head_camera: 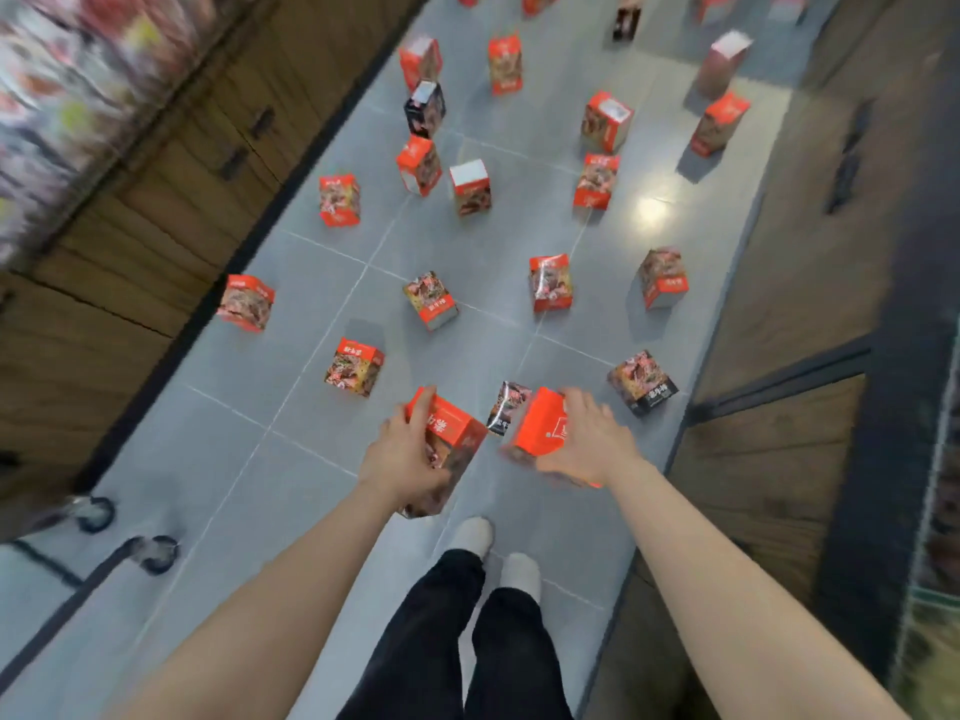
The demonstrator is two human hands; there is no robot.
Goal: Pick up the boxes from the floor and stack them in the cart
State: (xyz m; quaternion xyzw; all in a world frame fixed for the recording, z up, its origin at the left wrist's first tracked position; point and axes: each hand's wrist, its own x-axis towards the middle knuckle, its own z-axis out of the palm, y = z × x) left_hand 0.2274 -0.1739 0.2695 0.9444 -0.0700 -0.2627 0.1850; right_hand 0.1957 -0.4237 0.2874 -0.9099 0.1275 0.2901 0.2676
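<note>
Boxes stand scattered over the grey tiled floor of the aisle ahead of me, most of them red with a food picture on the side, a few dark ones among them. I have one in each hand. My left hand is wrapped around a red box: my thumb lies over its near top edge, my fingers curl round its left side and bottom, and the box tilts away from me, clear of the floor. My right hand is spread wide over a second red box, palm on its right face and fingers reaching over the top; its lower part is blurred, so I cannot tell whether it still touches the tiles.

Between the two sits a small dark box, just behind my hands. A black-and-red box stands to the right of it near the wooden cabinet, and a red one stands to the left, just beyond my left hand. More boxes run up the aisle well apart from one another.

Down at the left, two cart wheels and a dark bar of its frame show at the edge of view. My white shoes and black trousers are below my hands.
</note>
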